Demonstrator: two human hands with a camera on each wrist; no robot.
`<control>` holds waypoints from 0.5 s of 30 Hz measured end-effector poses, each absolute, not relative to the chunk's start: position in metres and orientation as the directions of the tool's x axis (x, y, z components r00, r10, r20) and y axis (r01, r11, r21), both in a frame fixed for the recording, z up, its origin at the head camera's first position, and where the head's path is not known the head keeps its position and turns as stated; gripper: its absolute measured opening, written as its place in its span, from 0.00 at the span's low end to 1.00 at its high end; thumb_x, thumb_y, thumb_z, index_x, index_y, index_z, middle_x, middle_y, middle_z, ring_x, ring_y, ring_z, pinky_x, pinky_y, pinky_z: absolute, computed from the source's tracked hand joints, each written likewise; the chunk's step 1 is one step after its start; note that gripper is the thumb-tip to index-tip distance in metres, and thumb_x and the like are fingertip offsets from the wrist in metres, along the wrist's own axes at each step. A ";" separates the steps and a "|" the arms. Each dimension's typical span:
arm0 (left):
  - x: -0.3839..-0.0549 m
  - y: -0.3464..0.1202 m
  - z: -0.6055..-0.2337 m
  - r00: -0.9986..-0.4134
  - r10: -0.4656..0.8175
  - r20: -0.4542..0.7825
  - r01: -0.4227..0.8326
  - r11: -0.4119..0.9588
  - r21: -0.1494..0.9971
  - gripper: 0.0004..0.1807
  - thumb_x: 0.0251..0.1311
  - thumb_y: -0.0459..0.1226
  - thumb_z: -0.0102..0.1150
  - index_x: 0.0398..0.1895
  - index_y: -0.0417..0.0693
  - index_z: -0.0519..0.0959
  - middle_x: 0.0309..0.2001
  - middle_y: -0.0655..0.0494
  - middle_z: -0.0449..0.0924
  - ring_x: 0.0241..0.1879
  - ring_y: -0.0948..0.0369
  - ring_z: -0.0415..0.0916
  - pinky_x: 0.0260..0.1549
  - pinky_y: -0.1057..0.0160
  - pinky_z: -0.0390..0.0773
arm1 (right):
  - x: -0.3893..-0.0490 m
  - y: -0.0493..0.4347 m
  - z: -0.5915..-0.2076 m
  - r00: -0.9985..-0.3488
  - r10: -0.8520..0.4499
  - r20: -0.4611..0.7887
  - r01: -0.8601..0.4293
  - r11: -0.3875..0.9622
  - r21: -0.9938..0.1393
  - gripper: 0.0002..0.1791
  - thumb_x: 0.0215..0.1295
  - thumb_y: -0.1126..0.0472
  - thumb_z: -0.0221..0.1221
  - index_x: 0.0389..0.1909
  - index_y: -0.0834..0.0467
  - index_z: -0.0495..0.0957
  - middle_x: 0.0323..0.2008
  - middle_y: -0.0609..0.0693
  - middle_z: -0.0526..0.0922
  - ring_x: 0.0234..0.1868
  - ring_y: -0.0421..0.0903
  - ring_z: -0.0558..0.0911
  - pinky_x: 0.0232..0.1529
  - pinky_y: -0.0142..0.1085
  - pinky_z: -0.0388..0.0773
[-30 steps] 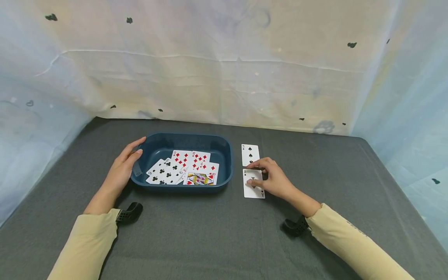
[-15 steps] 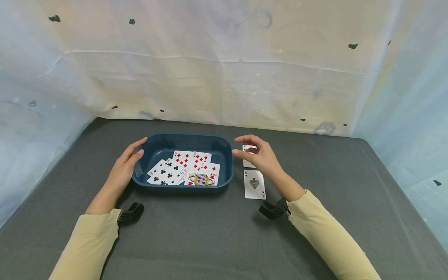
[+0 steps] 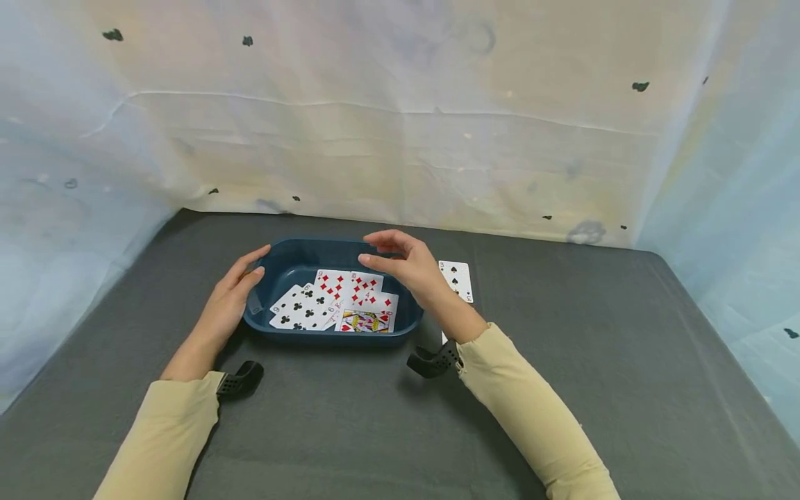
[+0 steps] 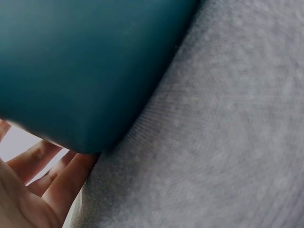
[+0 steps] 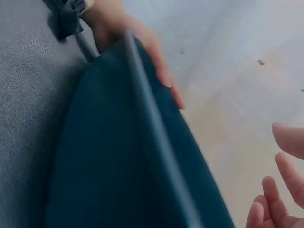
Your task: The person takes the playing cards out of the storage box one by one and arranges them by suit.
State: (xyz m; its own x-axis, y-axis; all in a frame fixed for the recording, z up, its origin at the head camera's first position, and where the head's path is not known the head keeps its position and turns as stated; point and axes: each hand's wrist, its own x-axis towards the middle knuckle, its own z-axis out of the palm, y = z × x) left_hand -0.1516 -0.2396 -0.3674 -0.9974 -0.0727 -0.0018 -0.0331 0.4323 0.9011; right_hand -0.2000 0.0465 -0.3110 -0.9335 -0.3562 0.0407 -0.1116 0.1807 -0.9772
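Note:
A blue tray holds several playing cards lying face up, clubs, diamonds and a red face card among them. At its left end my left hand rests against the rim, fingers fairly straight; the left wrist view shows fingers right at the tray's outer wall. My right hand is over the tray's right end, thumb and fingers apart with no card between them. To the right on the cloth lies a three of spades. The ace of spades below it is almost wholly hidden by my right forearm.
A dark grey cloth covers the table. Pale patterned fabric hangs behind it and along both sides. Black bands sit on both wrists, below the tray's front edge.
My right hand has left the ace of spades and moved left, past the three of spades, to over the tray. My left hand stays at the tray's left end.

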 end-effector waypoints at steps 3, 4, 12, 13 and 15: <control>-0.152 -0.239 -0.368 -0.997 -0.072 -0.005 -0.036 0.434 0.900 0.29 0.74 0.53 0.35 0.75 0.64 0.52 0.77 0.48 0.42 0.73 0.39 0.42 0.64 0.29 0.42 | -0.203 0.037 -0.319 -0.919 -0.395 0.014 -0.106 0.211 -0.972 0.22 0.59 0.59 0.66 0.55 0.58 0.77 0.58 0.57 0.75 0.62 0.54 0.70 0.53 0.42 0.72; -0.152 -0.239 -0.368 -0.997 -0.074 -0.006 -0.038 0.434 0.900 0.29 0.74 0.53 0.35 0.75 0.64 0.52 0.77 0.48 0.42 0.73 0.39 0.42 0.64 0.29 0.42 | -0.204 0.034 -0.321 -0.915 -0.403 0.002 -0.100 0.221 -0.970 0.23 0.59 0.58 0.66 0.55 0.58 0.77 0.58 0.57 0.76 0.62 0.53 0.70 0.54 0.42 0.72; -0.151 -0.238 -0.367 -0.996 -0.087 -0.004 -0.043 0.446 0.894 0.29 0.74 0.53 0.35 0.75 0.64 0.53 0.77 0.48 0.44 0.73 0.39 0.42 0.64 0.29 0.43 | -0.208 0.025 -0.334 -0.929 -0.365 -0.062 -0.082 0.366 -0.927 0.23 0.58 0.54 0.67 0.54 0.57 0.78 0.56 0.51 0.78 0.59 0.49 0.71 0.59 0.44 0.71; -0.151 -0.238 -0.367 -0.996 -0.085 -0.001 -0.039 0.444 0.895 0.29 0.74 0.53 0.35 0.75 0.63 0.53 0.77 0.48 0.44 0.73 0.40 0.43 0.64 0.29 0.43 | -0.208 0.024 -0.335 -0.935 -0.348 -0.069 -0.080 0.398 -0.914 0.23 0.57 0.54 0.67 0.53 0.56 0.79 0.56 0.51 0.78 0.59 0.49 0.71 0.59 0.44 0.70; -0.151 -0.238 -0.367 -0.997 -0.080 0.005 -0.031 0.440 0.898 0.29 0.74 0.53 0.35 0.75 0.62 0.53 0.77 0.48 0.43 0.73 0.40 0.43 0.65 0.30 0.43 | -0.208 0.023 -0.335 -0.945 -0.316 -0.089 -0.072 0.465 -0.882 0.22 0.57 0.54 0.68 0.53 0.56 0.79 0.57 0.51 0.77 0.61 0.49 0.71 0.62 0.46 0.69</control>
State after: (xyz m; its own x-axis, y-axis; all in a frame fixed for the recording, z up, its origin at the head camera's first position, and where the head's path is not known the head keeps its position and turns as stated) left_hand -0.1507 -0.2383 -0.3672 -0.9968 -0.0800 0.0048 -0.0310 0.4395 0.8977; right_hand -0.2082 0.0228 -0.3351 -0.9447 -0.3156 -0.0892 -0.0722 0.4653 -0.8822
